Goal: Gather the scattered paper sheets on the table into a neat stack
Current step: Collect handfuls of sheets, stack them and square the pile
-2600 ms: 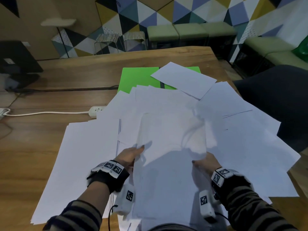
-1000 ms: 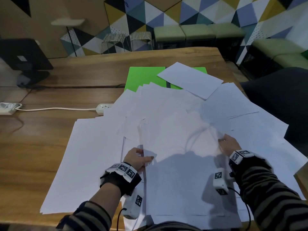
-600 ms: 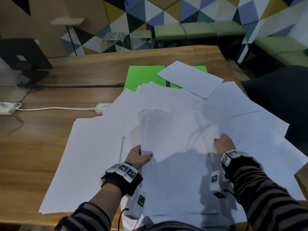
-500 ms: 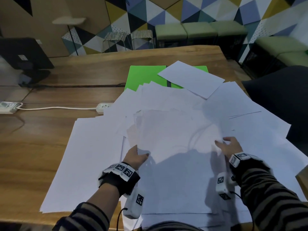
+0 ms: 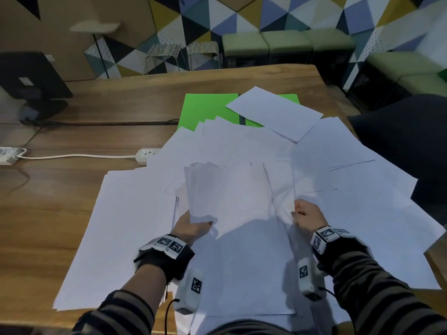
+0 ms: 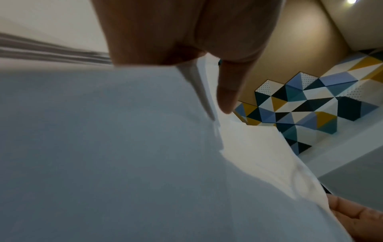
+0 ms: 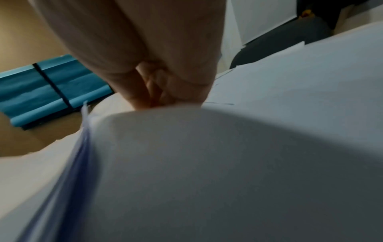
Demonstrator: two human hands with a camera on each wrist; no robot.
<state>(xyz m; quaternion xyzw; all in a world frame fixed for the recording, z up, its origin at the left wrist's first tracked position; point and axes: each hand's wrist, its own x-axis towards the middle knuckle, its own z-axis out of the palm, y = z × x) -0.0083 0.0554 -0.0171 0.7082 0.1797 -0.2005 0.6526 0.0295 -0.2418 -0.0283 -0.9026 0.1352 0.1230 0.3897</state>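
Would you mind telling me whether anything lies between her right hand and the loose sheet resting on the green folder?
Only more overlapping white sheets lie between the right hand and that loose sheet on the green folder.

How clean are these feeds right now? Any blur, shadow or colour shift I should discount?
Head view: mostly sharp; upper right corner smeared; dark shadow across the held bundle between the left hand and right hand. Left wrist view: soft, paper edges streaked. Right wrist view: blurred, paper shadowed grey; the green folder reads teal-blue there.
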